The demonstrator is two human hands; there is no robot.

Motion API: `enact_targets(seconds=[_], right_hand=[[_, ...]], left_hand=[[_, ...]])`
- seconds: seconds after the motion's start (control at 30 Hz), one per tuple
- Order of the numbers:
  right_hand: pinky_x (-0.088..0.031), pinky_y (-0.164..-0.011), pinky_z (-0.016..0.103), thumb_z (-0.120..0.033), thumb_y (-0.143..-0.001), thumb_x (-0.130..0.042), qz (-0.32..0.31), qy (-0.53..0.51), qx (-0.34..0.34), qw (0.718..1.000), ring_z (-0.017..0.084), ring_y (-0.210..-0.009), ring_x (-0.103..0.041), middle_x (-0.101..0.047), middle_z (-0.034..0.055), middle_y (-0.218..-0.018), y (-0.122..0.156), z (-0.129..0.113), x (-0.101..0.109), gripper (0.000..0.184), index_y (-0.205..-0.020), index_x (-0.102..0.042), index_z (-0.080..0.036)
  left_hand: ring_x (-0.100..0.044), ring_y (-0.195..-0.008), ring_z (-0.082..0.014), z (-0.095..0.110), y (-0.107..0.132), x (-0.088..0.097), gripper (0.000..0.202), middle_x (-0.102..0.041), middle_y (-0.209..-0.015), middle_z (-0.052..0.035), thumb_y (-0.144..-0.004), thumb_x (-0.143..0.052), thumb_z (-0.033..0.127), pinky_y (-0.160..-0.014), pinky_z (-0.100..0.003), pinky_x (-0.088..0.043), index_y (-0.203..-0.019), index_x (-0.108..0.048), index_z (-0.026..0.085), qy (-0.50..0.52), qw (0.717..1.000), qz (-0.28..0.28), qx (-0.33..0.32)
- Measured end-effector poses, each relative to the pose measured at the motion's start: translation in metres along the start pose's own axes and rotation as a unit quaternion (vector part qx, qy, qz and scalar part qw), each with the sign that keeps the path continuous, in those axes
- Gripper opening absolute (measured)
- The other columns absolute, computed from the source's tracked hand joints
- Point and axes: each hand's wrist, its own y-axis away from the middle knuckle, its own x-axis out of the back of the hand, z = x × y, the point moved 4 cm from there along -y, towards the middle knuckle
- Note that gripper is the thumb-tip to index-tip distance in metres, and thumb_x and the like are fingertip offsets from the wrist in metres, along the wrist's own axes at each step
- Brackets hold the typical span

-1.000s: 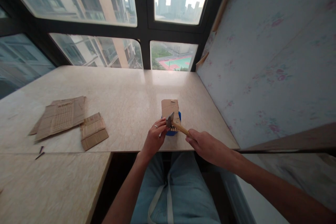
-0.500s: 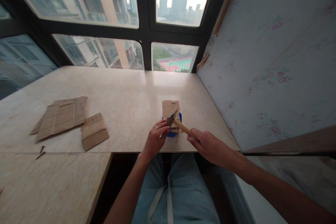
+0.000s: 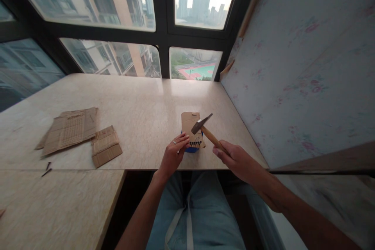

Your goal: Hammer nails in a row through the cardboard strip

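My right hand [image 3: 234, 159] is closed around the wooden handle of a hammer [image 3: 211, 136]. The hammer's metal head is raised over a small cardboard piece [image 3: 189, 121], apart from the nails as far as I can see. This cardboard lies on top of a blue object [image 3: 191, 150], mostly hidden beneath it. A row of several dark nails [image 3: 195, 143] stands along the cardboard's near edge. My left hand [image 3: 175, 152], with a ring on one finger, grips the cardboard's left edge beside the row; its fingertips are partly hidden.
On the left of the stone-look counter [image 3: 140, 125] lie stacked cardboard sheets [image 3: 70, 129] and a smaller folded cardboard piece [image 3: 106, 146]. Two loose dark nails [image 3: 47, 169] lie near them. A papered wall [image 3: 293, 86] bounds the right side, and windows [image 3: 196, 63] stand behind.
The hammer has moved up and to the right, away from the row of nails, uncovering more of the cardboard. My left hand has hardly moved.
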Motion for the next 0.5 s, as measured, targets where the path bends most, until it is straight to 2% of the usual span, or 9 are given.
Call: enact_targets(seconds=[0.13, 0.23, 0.37, 0.5], right_hand=[[-0.032, -0.055, 0.027, -0.045, -0.094, -0.038, 0.009, -0.038, -0.021, 0.999, 0.015, -0.058, -0.046, -0.049, -0.0028, -0.063, 0.005, 0.010, -0.004, 0.031, -0.077, -0.047, -0.021], [-0.035, -0.057, 0.027, -0.045, -0.094, -0.039, 0.017, -0.064, -0.032, 0.997, 0.015, -0.061, -0.048, -0.051, -0.0019, -0.066, 0.013, 0.017, -0.007, 0.031, -0.082, -0.052, -0.020], [-0.038, -0.060, 0.027, -0.048, -0.094, -0.040, 0.028, -0.097, -0.037, 0.994, 0.016, -0.064, -0.049, -0.051, -0.0011, -0.068, 0.023, 0.028, -0.011, 0.035, -0.086, -0.056, -0.019], [-0.039, -0.055, 0.026, -0.053, -0.090, -0.046, 0.042, -0.137, -0.069, 0.987, 0.016, -0.059, -0.049, -0.049, -0.0015, -0.061, 0.032, 0.043, -0.017, 0.037, -0.083, -0.059, -0.019]], left_hand=[[-0.056, -0.123, -0.0229, 0.001, 0.002, 0.013, 0.028, -0.067, -0.121, -0.0107, -0.090, -0.058, 0.019, -0.102, -0.044, -0.050, -0.117, -0.065, 0.018, -0.010, 1.000, 0.006, -0.003], [-0.055, -0.124, -0.0228, -0.003, 0.009, 0.040, 0.031, -0.066, -0.123, -0.0099, -0.089, -0.059, 0.021, -0.103, -0.044, -0.048, -0.119, -0.064, 0.019, -0.035, 0.999, 0.025, 0.012], [-0.060, -0.117, -0.0234, -0.025, 0.031, 0.099, 0.028, -0.067, -0.119, -0.0088, -0.087, -0.061, 0.029, -0.103, -0.045, -0.047, -0.114, -0.066, 0.020, -0.116, 0.986, 0.080, 0.085], [-0.062, -0.110, -0.0245, -0.054, 0.068, 0.170, 0.030, -0.069, -0.116, -0.0084, -0.085, -0.060, 0.036, -0.102, -0.044, -0.046, -0.109, -0.068, 0.020, -0.209, 0.945, 0.140, 0.208]])
